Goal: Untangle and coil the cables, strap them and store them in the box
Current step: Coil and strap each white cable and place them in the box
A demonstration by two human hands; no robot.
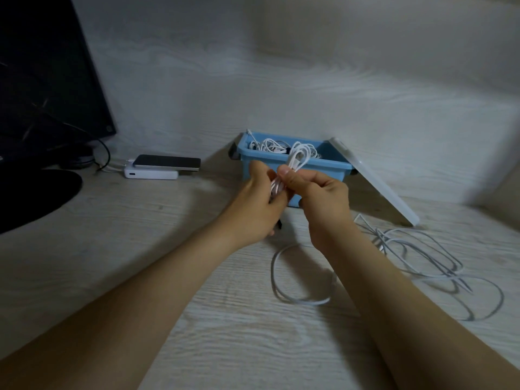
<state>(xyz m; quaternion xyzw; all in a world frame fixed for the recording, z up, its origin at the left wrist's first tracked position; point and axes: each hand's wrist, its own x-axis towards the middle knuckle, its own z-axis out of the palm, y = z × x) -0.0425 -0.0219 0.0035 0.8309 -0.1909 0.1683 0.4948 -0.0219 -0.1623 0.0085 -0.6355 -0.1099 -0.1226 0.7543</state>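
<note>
Your two arms reach toward the blue box (334, 172). Just in front of it, your left hand (254, 198) and right hand (323, 198) curl their fingers tight round one coiled white cable (298, 156). Some cables (270, 144) already lie inside the box. I think this coil needs its strap next. A loose loop (274, 277) and a tangle (422, 249) wait nearer you than the box. You can read no writing.

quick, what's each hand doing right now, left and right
Left hand: closed, gripping the coiled cable.
Right hand: closed, pinching the same coiled cable.
</note>
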